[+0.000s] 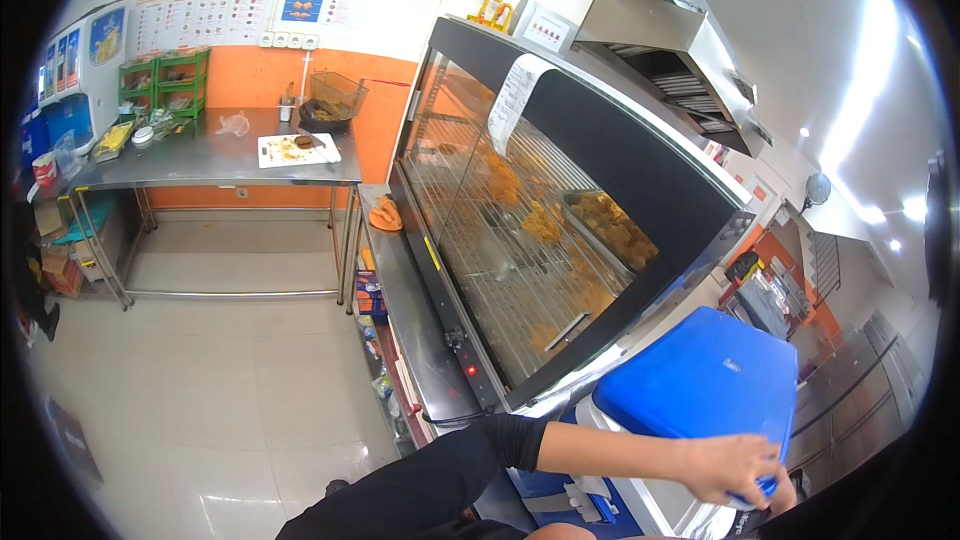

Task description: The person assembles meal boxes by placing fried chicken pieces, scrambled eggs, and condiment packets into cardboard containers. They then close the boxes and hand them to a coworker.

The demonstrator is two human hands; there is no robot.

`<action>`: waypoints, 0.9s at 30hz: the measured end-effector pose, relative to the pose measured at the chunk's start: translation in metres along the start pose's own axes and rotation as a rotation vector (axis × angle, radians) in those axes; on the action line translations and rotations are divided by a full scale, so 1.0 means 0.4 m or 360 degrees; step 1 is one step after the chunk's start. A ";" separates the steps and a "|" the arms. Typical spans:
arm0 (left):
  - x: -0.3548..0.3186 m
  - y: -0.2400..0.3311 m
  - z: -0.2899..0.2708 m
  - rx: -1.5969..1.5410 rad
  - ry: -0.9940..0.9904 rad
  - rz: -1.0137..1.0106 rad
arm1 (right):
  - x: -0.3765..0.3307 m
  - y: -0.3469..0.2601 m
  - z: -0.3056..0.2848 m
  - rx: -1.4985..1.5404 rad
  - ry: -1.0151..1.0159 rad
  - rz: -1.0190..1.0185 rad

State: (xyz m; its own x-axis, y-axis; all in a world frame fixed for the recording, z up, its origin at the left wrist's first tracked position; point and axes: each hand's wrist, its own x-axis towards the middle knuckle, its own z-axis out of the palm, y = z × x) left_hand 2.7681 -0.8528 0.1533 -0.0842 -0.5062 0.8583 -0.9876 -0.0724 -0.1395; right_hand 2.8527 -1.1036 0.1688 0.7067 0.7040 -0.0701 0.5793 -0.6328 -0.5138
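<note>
My left arm, in a black sleeve pushed up the forearm, reaches across to the lower right. There my left hand point(728, 469) is closed, its fingers curled over a small blue thing point(765, 486) whose kind I cannot make out. Fingers of my right hand point(784, 496) meet it from the far side, bent around the same spot; the rest of that hand is hidden. Just above both hands a large blue lid point(700, 370) of a cool box lies tilted. Below my left forearm show the white edge of the box point(660, 512) and its blue side with pale papers.
A glass-fronted warming cabinet point(455, 335) with fried chicken point(610, 225) on racks stands ahead. Left of it, a steel table point(220, 155) carries a cutting board point(298, 150), a frying basket point(335, 98) and green crates point(180, 80). An extractor hood point(665, 60) hangs above right.
</note>
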 end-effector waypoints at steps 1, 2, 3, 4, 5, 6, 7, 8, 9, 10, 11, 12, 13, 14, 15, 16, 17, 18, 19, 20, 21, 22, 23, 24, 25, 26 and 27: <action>0.003 0.031 -0.002 -0.0021 -0.0116 0.0111 | -0.109 0.033 -0.031 0.0045 0.0191 0.0095; -0.012 0.034 0.032 -0.0011 -0.0264 0.0038 | -0.186 0.054 -0.053 0.0086 0.0349 0.0136; -0.001 0.022 0.015 0.0747 -0.0134 -0.0073 | -0.275 0.077 -0.066 0.0109 0.0506 0.0181; 0.010 -0.002 -0.034 0.1516 -0.0007 -0.0199 | -0.341 0.100 -0.069 0.0136 0.0631 0.0210; -0.010 -0.044 -0.093 0.1178 0.0003 -0.0285 | -0.404 0.127 -0.064 0.0108 0.0735 0.0186; -0.036 -0.066 -0.172 0.0878 0.0008 -0.0366 | -0.436 0.102 -0.054 0.0393 0.0899 0.0783; -0.037 -0.023 -0.238 0.0497 0.0114 -0.0331 | -0.463 0.084 -0.044 0.0388 0.0969 0.0797; -0.046 0.042 -0.308 0.0115 0.0206 -0.0299 | -0.500 0.080 -0.023 0.0391 0.1035 0.0810; -0.076 0.084 -0.384 0.0357 0.0381 -0.0290 | -0.540 0.078 -0.001 0.0386 0.1086 0.0844; -0.107 0.109 -0.458 0.0582 0.0561 -0.0280 | -0.584 0.074 0.024 0.0376 0.1142 0.0895; -0.157 0.096 -0.534 0.0666 0.0902 -0.0300 | -0.621 0.068 0.051 0.0385 0.1184 0.0933; -0.216 0.064 -0.614 0.1114 0.1111 -0.0351 | -0.655 0.050 0.074 0.0394 0.1225 0.0991; -0.287 0.026 -0.707 0.1485 0.1375 -0.0547 | -0.659 0.040 0.096 0.0423 0.1240 0.1007; -0.340 -0.042 -0.784 0.1496 0.1626 -0.0756 | -0.685 0.013 0.119 0.0429 0.1275 0.1068; -0.391 -0.091 -0.902 0.1702 0.1671 -0.0998 | -0.672 0.005 0.133 0.0465 0.1263 0.1057; -0.446 -0.144 -1.009 0.1708 0.1641 -0.1091 | -0.645 0.003 0.149 0.0500 0.1236 0.1036; -0.503 -0.203 -1.108 0.1712 0.1614 -0.1186 | -0.613 0.001 0.163 0.0537 0.1207 0.1015; -0.537 -0.243 -1.207 0.1446 0.1737 -0.1129 | -0.566 0.008 0.181 0.0578 0.1159 0.0965; -0.578 -0.265 -1.297 0.1311 0.1726 -0.1158 | -0.506 0.013 0.199 0.0630 0.1098 0.0898; -0.592 -0.290 -1.310 0.1234 0.1576 -0.1278 | -0.462 -0.014 0.218 0.0647 0.1064 0.0889; -0.581 -0.297 -1.275 0.1494 0.1298 -0.1365 | -0.432 -0.054 0.228 0.0654 0.1039 0.0895; -0.553 -0.296 -1.243 0.0938 0.1417 -0.1386 | -0.389 -0.081 0.245 0.0667 0.1002 0.0877; -0.560 -0.282 -1.265 0.0911 0.1358 -0.1356 | -0.323 -0.107 0.261 0.0690 0.0933 0.0822; -0.568 -0.264 -1.290 0.0886 0.1300 -0.1325 | -0.246 -0.133 0.282 0.0715 0.0854 0.0749; -0.595 -0.235 -1.336 0.0968 0.1194 -0.1265 | -0.163 -0.162 0.306 0.0743 0.0769 0.0670; -0.615 -0.200 -1.345 0.0843 0.1049 -0.1420 | -0.102 -0.202 0.335 0.0755 0.0708 0.0639; -0.660 -0.145 -1.381 0.0636 0.0838 -0.1475 | -0.026 -0.240 0.369 0.0780 0.0635 0.0586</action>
State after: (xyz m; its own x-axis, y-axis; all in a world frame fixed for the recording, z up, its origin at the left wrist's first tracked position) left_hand 2.7741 -0.2401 0.2075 0.5179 0.3020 0.8004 -0.5932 -0.5473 0.5904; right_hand 2.7298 -1.0028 0.0927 0.9689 0.2435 -0.0433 0.0936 -0.5231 -0.8471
